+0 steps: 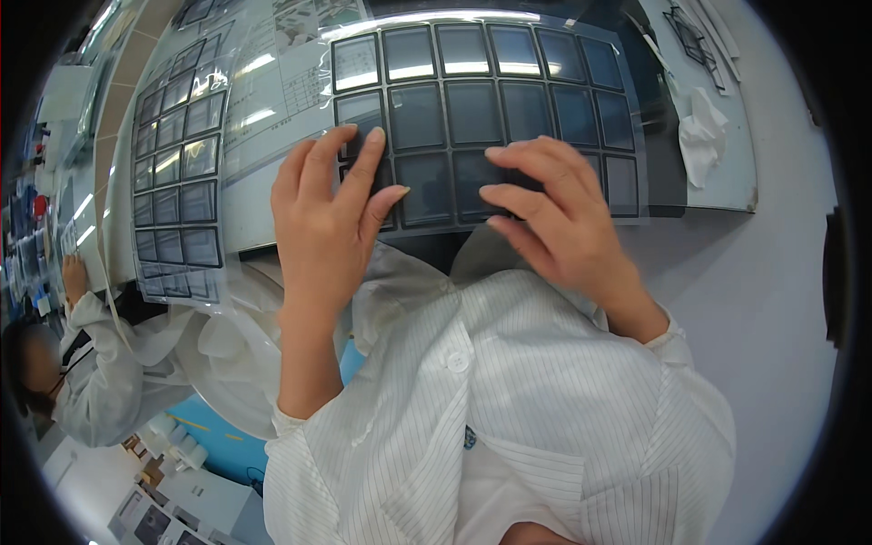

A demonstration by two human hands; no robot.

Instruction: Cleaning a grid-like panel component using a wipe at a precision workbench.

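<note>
In front of me lies a clear plastic tray [641,186] holding rows of dark, glossy rectangular panels [418,113], each in its own framed pocket. My left hand [322,222] is over the tray's near left corner, fingers spread and thumb apart, holding nothing that I can see. The fingertips are at or just above the panels there; contact is unclear. My right hand [572,218] hovers over the near right part of the tray, its fingers bent and apart, with nothing visible between them. It hides some of the panels in the nearest row.
To the left, a second tray [223,238] of similar framed panels overhangs the table's front edge. Printed sheets under clear film [300,91] lie between the trays. At right are a crumpled white tissue [702,141] and thin black frames [695,45]. A co-worker [113,372] sits at far left.
</note>
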